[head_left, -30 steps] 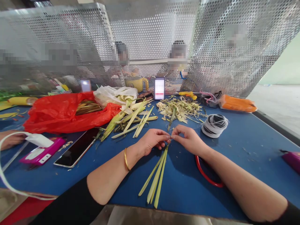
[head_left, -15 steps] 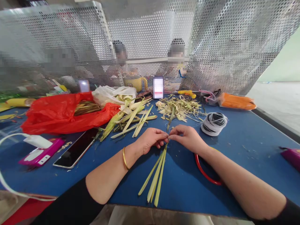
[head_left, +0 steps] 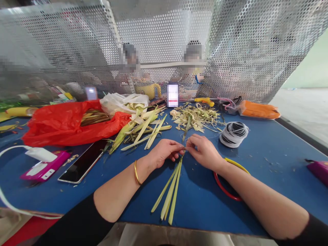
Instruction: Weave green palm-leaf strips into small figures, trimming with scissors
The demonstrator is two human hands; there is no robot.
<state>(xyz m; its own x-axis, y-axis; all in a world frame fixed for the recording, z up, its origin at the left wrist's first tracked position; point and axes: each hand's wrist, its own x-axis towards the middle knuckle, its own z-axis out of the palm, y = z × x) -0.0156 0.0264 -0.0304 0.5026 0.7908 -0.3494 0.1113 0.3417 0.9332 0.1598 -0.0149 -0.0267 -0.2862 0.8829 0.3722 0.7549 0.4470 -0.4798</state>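
Blue surface (head_left: 205, 208) underlay the strips (head_left: 169, 193). I had left fingers (head_left: 176, 147) pinching their gathered end, seemingly for control, right fingers (head_left: 191, 145) narrowed beside.

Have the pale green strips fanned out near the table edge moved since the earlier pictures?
No, not noticeably. Judged against the dark phone lying flat, the pale green strips keep the same place and spread, shifting neither way.

R hand (head_left: 204, 152) fingers (head_left: 194, 146) curled more; yellow loop (head_left: 238, 164) now vis. by forearm (head_left: 263, 200).
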